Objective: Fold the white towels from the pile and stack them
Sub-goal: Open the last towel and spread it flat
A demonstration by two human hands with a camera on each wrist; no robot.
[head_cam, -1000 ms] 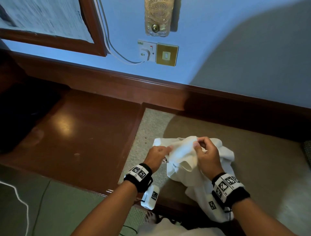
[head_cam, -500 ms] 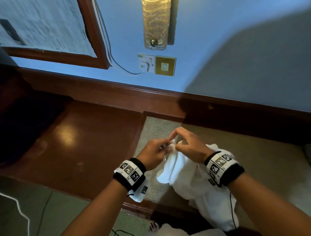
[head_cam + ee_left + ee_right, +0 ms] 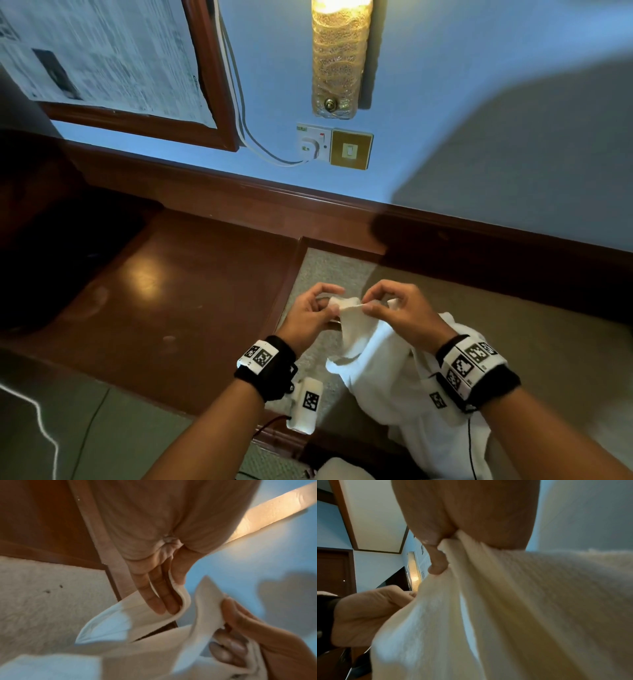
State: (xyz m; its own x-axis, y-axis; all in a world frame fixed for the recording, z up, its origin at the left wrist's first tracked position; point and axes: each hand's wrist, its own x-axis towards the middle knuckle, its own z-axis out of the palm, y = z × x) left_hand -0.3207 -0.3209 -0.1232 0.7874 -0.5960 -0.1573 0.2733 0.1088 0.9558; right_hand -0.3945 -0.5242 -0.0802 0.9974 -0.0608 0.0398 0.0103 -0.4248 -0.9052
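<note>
**Both hands pinch one towel edge, cloth hanging toward the body**

The left hand (image 3: 310, 313) pinches the upper edge of the white towel (image 3: 383, 370) between thumb and fingers; in the left wrist view the hem curls round two of its fingertips (image 3: 164, 605). The right hand (image 3: 399, 313) grips the same edge just beside it, at 3 o'clock from the left hand, thumb and forefinger closed on the cloth. The two pinches sit close together, so only a short stretch of hem runs between them, roughly from 9 to 3 o'clock.

From that held edge the towel falls away toward 6 o'clock, bunched and unspread, draping under the right wrist and down over the front edge of the table (image 3: 513, 342). Its long axis appears to lie from 12 to 6 o'clock, though the folds hide its true outline.

The coming move likely turns on this: the hands need to slide apart along the hem, left toward 9 and right toward 3, to find the corners. Neither hand is clearly nearer a corner.

At 12 o'clock, on the wall, hang a wall lamp (image 3: 340, 58) and a socket (image 3: 313, 142).
</note>
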